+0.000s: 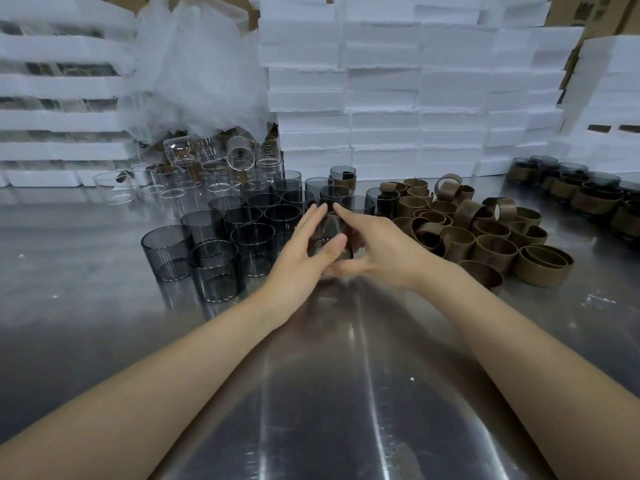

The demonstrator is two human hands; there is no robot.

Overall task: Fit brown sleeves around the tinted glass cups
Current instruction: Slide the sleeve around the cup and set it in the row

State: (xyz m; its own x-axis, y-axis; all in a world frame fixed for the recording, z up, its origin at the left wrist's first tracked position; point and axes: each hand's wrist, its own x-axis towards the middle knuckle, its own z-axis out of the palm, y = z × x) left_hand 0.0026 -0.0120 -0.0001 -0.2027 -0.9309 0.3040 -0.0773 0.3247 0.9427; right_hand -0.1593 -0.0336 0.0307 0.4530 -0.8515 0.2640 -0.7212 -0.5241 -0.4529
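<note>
Both hands, left hand (304,251) and right hand (377,251), grip one tinted cup (329,233) on the tabletop (104,271); fingers wrapped around it. Keep sleeve (349,252) square, press evenly.

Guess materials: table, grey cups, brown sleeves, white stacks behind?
Table: brushed steel by the look, streaky reflections.
Cups: smoke-tinted glass, see-through with bright rims.
Sleeves: matte brown bands, probably faux leather or card; can't tell which.
Stacks: white foam, likely polystyrene, rough torn edges.

White foam trays (381,98) (stacked), clear glasses (214,171), steel table (329,393).
</note>
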